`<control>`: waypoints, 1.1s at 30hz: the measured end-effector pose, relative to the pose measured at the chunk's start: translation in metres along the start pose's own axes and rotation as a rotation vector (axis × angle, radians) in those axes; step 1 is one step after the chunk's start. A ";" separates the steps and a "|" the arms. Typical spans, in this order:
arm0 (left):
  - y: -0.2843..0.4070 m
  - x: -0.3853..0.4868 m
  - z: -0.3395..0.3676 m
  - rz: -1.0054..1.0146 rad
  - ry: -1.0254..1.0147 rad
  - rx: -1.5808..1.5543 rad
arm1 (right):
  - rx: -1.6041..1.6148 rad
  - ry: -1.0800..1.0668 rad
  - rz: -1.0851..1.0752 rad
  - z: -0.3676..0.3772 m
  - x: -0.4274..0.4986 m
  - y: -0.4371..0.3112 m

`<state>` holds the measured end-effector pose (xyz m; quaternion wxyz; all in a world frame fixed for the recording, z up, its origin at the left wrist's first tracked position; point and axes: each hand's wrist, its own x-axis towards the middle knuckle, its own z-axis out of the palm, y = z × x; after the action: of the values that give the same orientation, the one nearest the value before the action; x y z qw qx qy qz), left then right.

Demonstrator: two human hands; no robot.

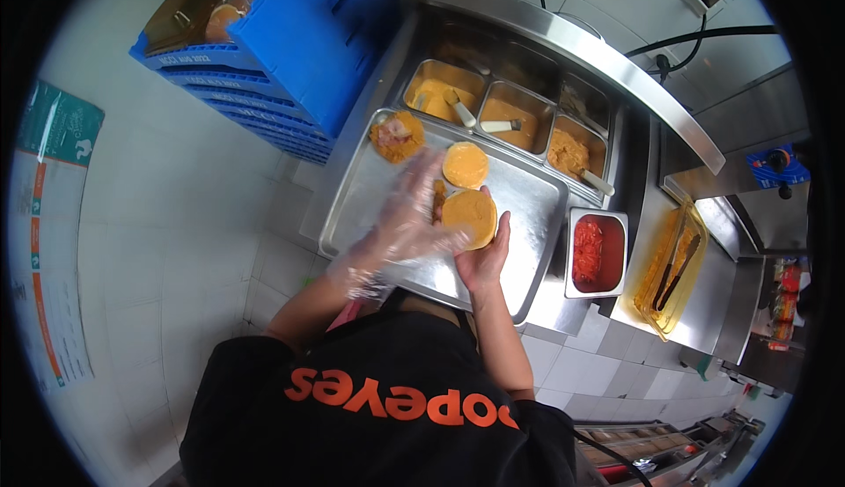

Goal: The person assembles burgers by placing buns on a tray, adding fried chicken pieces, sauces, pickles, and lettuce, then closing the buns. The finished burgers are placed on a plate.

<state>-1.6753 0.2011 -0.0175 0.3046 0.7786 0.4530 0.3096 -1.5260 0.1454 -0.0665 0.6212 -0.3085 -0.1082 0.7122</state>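
My right hand [487,256], bare, holds a toasted bun half [470,217] over a metal sheet tray [370,203]. My left hand [419,209], in a clear plastic glove, is blurred, with fingers at the bun's near left edge; whether it grips the bun I cannot tell. Just beyond the held bun, another bun half [465,165] lies on the tray. A breaded patty with pinkish pieces on top [397,137] rests in the tray's far left corner. Part of a brown breaded piece [438,198] shows between my left hand and the buns.
Behind the tray stand metal pans of yellow sauce [432,96], orange sauce [521,131] and a chunky orange mix [566,150], with white-handled utensils. At right are a pan of red slices [587,249] and a yellowish container with tongs [676,272]. Blue crates [290,44] stand at left.
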 end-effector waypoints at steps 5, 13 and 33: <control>-0.062 -0.012 -0.056 -0.215 0.176 -0.198 | -1.799 -0.314 -0.642 0.012 0.033 0.022; -0.114 -0.007 -0.028 -0.119 0.097 -0.367 | -1.602 0.110 -0.740 -0.023 -0.005 -0.010; 0.158 0.120 0.264 0.397 -0.966 0.634 | -1.448 1.203 -0.985 -0.190 -0.159 -0.253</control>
<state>-1.3460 0.1936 -0.0380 0.1656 0.9533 0.1798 -0.1773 -1.2037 0.0023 -0.0314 0.4606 -0.8285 -0.2944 -0.1217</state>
